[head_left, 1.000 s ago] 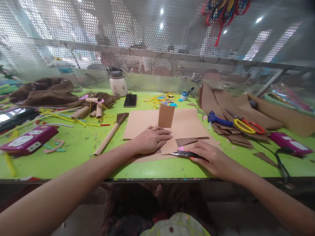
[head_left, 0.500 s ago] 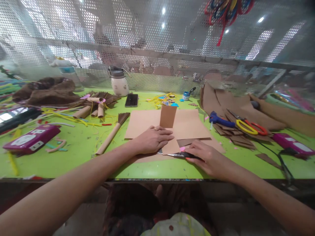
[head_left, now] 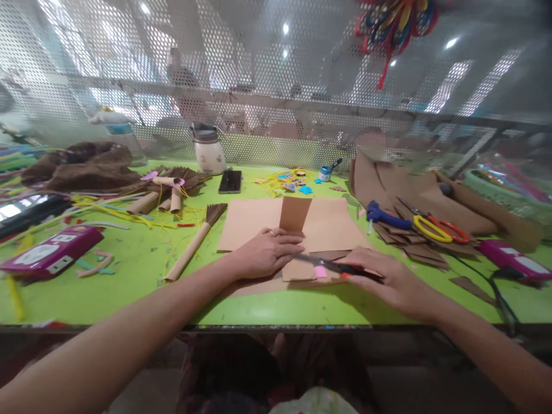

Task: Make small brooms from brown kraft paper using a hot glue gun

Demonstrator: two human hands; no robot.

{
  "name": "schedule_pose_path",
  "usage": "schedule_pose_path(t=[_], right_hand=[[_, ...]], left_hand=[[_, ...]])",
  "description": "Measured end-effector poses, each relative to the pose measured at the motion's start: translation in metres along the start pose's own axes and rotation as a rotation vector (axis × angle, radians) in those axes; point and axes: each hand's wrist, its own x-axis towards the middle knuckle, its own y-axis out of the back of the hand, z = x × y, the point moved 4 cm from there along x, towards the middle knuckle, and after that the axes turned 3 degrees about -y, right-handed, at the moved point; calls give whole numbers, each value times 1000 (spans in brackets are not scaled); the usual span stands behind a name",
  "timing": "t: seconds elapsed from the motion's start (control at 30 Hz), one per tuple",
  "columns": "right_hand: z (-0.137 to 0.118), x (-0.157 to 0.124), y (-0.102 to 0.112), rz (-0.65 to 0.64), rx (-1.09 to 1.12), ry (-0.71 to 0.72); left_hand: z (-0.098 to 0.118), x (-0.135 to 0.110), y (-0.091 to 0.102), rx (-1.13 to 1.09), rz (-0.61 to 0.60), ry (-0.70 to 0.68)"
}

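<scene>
My left hand (head_left: 268, 252) lies flat, fingers stretched out, on brown kraft paper (head_left: 250, 221) spread over the green table. Just beyond its fingertips a small brown paper flap (head_left: 294, 215) stands upright from the sheet. In my right hand (head_left: 383, 277) is a pair of scissors (head_left: 325, 263) with dark handles. Their blades look closed and point left toward my left fingers, over a paper strip (head_left: 297, 270). A pink scrap (head_left: 320, 271) shows beneath the blades. My left hand covers part of the paper.
A paper broom shape (head_left: 195, 244) lies left of the sheet, near a phone (head_left: 230, 181) and a bottle (head_left: 208, 150). At right are a blue glue gun (head_left: 386, 215), yellow-and-red scissors (head_left: 433, 226) and stacked brown paper (head_left: 420, 190). Purple boxes (head_left: 54, 251) sit at both sides.
My right hand has lifted the scissors from the paper's near edge and drawn them slightly right, so they lie above the strip. The left hand stays on the paper.
</scene>
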Motion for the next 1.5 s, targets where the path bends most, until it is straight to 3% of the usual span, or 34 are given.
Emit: schedule_pose_path(t=[0.1,0.23,0.5,0.6,0.77,0.87,0.93,1.0,1.13,1.2,1.5], right_hand=[[30,14,9,164,-47,-21],[49,38,8,239,-109,9],[53,66,-2,53,-244,-36],[50,66,-5,29,-284,-5],[46,61,-11,99,-284,5],[46,59,-14,120,-275,4],[45,60,-15,115,-262,6],[43,61,-15,110,-249,0],[41,63,-14,93,-257,-16],[40,64,-13,78,-287,-19],[30,71,-13,6,-610,41]], left_hand=[[0,-2,2,-22,24,-10],[1,-4,6,-37,55,-13],[2,-6,13,-38,75,32],[-3,-8,16,-37,143,142],[-25,-12,13,-6,259,394],[-44,-13,13,-93,314,569],[-53,-10,15,-159,321,612],[-57,-2,16,-241,304,575],[-56,16,15,-722,329,464],[-55,22,12,-855,373,445],[-47,23,4,-479,476,363]])
